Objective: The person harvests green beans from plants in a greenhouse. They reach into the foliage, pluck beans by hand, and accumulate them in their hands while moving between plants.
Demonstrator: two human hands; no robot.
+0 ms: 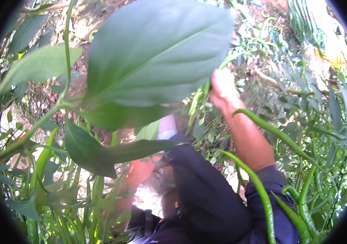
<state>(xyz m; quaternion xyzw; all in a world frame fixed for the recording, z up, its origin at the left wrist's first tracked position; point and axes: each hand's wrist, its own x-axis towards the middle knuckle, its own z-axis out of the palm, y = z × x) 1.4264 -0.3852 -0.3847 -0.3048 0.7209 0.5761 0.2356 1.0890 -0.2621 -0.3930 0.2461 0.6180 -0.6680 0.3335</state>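
Note:
My right hand (224, 85), overexposed by sunlight, reaches forward among leaves, right of a large blurred leaf (158, 58) close to the camera. Its fingers look curled at a green stem or leaf (230, 58), but the grip is not clear. Just left of that hand hang slender green chili peppers (194, 103). My left forearm (140, 172) shows at lower centre behind foliage; the left hand itself is hidden by the leaves. Long green chili peppers (260, 189) hang in front of my right sleeve (274, 186), and a dark-trousered leg (204, 189) lies between the arms.
Pepper plants crowd both sides, with more green chilies (43, 152) at left. A leafy stem (24, 140) crosses close to the camera. Picked or fallen greenery (265, 36) lies on the ground beyond my right hand. A bare brown branch (271, 80) runs at right.

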